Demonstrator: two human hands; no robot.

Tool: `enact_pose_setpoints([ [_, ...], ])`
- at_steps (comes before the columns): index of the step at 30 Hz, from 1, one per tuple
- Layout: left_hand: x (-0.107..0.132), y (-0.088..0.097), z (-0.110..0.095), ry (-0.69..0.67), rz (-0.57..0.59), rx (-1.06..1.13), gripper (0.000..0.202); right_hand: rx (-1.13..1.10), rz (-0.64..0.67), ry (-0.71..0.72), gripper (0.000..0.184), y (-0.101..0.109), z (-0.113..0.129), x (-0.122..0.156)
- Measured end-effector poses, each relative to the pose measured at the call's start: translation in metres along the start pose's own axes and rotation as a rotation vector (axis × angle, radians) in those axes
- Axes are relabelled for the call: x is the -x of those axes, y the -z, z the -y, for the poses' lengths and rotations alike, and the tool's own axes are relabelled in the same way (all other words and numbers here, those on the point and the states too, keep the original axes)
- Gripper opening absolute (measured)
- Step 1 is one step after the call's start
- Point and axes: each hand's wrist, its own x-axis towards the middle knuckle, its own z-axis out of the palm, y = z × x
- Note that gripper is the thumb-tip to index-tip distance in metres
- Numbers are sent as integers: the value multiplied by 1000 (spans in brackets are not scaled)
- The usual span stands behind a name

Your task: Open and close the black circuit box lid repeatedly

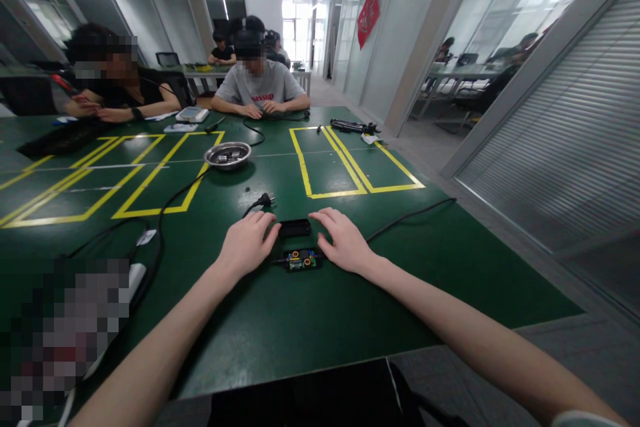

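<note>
Across the table, shirt lettering: red letters on a seated co-worker's grey shirt (280,83), of which I can make out "assup"; the start is harder to read.
Red sign on the glass (369,13): hung cornerwise, its strokes too blurred to read from where I stand.
White cable tag (147,237): any print on it is too small to tell.
Steel bowl (213,161): round and shallow, set beyond the left hand, with a few small metal pieces (229,156) inside.
Black shell (296,228): a long, narrow casing piece lying on the green table (350,320), between the fingertips of both hands.
Circuit board (302,258): components showing, just nearer the person than the shell, with a cable at its left end.
Left hand (249,243): open, fingers loosely bent by the shell's left end; I cannot tell if it touches.
Right hand (345,240): open too, fingers and thumb parted by the right end; contact is again unclear.
Black plug (265,200): just past the left fingertips, prongs pointing right.
</note>
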Motion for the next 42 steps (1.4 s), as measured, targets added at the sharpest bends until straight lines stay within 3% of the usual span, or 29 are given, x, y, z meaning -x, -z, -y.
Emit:
enact_pose_setpoints([
  [4,-1,-11,11,6,4,116,34,-67,84,-43,42,-5,-7,-4],
  [8,-2,-16,15,-21,17,433,29,-297,106,-45,40,-4,-13,-6],
  [11,-2,-14,13,72,139,768,28,-535,131,-115,49,-1,-14,-6],
  [13,-3,-11,12,155,239,946,28,-646,157,-142,40,1,-13,-5],
  [16,-4,-8,12,216,285,1085,31,-757,158,-162,26,2,-12,-5],
  [21,-4,-5,16,206,308,1162,35,-860,153,-186,27,1,-11,-4],
  [34,-2,-10,18,190,327,1183,34,-834,191,-230,29,6,-9,-5],
  [42,0,-5,18,137,391,1146,31,-772,190,-111,24,13,-8,-4],
])
